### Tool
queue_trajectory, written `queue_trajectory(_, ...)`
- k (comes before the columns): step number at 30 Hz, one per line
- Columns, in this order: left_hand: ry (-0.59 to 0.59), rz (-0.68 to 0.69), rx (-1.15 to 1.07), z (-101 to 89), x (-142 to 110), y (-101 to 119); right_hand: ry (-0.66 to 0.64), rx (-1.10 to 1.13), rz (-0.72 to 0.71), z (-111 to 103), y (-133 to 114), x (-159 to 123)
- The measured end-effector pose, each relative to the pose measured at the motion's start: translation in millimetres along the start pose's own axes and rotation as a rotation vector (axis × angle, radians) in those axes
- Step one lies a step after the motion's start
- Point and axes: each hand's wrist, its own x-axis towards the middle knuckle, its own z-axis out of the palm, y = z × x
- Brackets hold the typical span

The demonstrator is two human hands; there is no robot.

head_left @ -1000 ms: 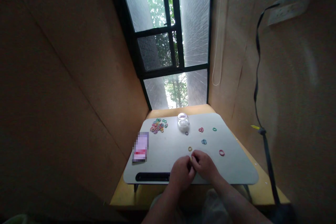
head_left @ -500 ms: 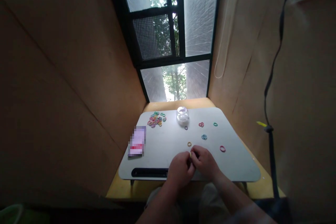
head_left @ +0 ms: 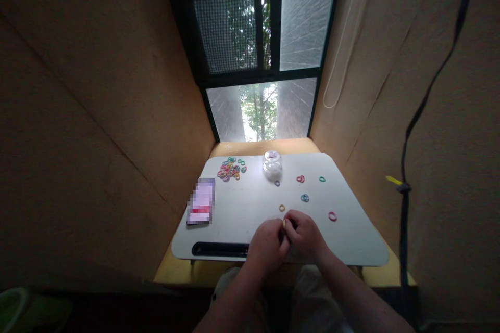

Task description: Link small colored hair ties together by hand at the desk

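Observation:
My left hand (head_left: 269,242) and my right hand (head_left: 305,233) meet above the near part of the white table, fingers closed and fingertips together. Pinched between them is a small yellow hair tie (head_left: 284,223), mostly covered by the fingers. Just beyond the fingertips lies a yellow-orange hair tie (head_left: 282,208). Farther right are blue hair ties (head_left: 304,197), a pink hair tie (head_left: 332,216), red-pink hair ties (head_left: 300,179) and a green hair tie (head_left: 322,179). A purple hair tie (head_left: 277,183) rests by the clear jar (head_left: 272,165).
A pile of mixed coloured hair ties (head_left: 230,170) is at the far left of the white folding table (head_left: 234,218). A phone-like object (head_left: 201,202), its face blurred out, lies at the left edge. Near the front is a black slot (head_left: 219,249). Walls flank both sides.
The camera view has tilted slightly down, so the table sits higher in the picture. Both hands keep their pinch on the yellow hair tie, nearly unmoved over the table.

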Motion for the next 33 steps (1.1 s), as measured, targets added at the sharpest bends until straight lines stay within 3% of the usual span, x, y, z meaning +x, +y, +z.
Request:
queue_trajectory(26,0.038,-0.009,0.036,2.4,-8.1,8.2,0.072,0.013,-0.061,-1.9,-2.9,-10.3)
queue_trajectory(33,0.056,-0.064,-0.104,-1.1,-5.6,4.2,0.074,0.021,-0.059,-1.3,-2.4,-9.8)
